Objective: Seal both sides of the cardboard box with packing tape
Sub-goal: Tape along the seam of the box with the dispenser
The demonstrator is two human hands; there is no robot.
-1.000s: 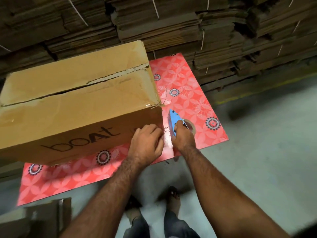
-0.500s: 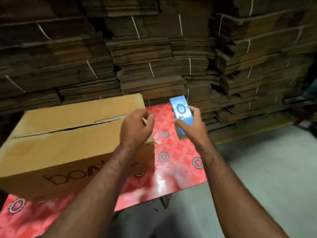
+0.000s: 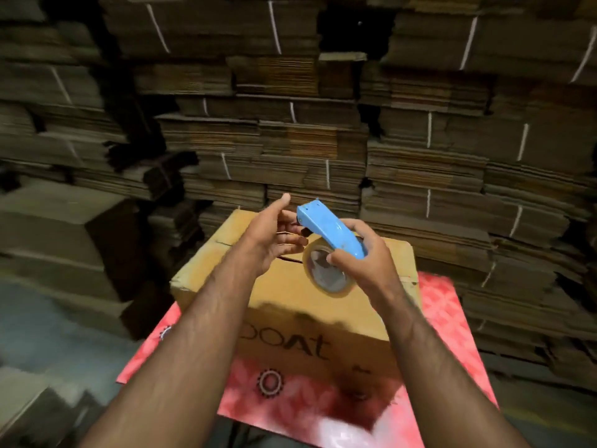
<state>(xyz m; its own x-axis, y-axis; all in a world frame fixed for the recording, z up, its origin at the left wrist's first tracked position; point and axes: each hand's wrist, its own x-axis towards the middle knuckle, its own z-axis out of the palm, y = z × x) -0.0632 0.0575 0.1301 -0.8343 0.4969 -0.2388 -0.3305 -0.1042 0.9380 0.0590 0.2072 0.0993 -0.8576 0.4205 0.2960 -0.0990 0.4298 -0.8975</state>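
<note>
A brown cardboard box printed "boAt" stands on a red flowered table top, its top flaps closed with a dark seam partly visible between my hands. Above the box my right hand grips a blue tape dispenser with a roll of clear packing tape hanging under it. My left hand hovers just left of the dispenser's front end, fingers spread and reaching toward it. I cannot tell whether its fingertips touch the tape end.
Bundled stacks of flattened cardboard tied with white string fill the wall behind the box. More stacks rise at the left. Grey floor shows to the left of the table.
Both hands rose from the box's lower right corner to above its top. The dispenser turned so the tape roll faces me. My view swung so the box sits centred.
</note>
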